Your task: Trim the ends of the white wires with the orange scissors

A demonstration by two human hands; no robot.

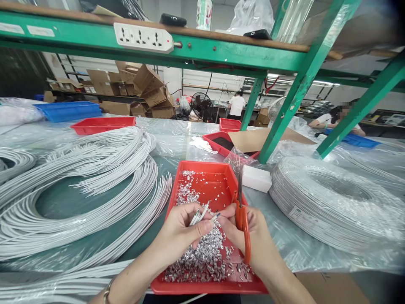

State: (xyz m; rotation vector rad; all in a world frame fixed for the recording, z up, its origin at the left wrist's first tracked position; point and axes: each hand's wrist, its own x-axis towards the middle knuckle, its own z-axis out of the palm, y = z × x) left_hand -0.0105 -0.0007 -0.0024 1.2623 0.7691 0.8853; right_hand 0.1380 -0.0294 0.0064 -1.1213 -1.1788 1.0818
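My left hand (186, 228) is closed round several white cable ends (200, 214), whose tips stick up between thumb and fingers. One cable end with dark inner wires showing points right, toward my right hand (245, 230). Orange-handled scissors (242, 219) sit in that right hand, blades upward, while its thumb and forefinger pinch at the cable tip. Both hands are over a red tray (218, 288). Small silvery scraps (205, 253) lie heaped along its left side and front.
White cable bundles (126, 198) cover the table on the left. At right lie a plastic-wrapped cable coil (332, 202) and a small white box (256, 178). A green shelf frame (221, 57) with a power strip (144, 38) crosses above. Co-workers sit farther back.
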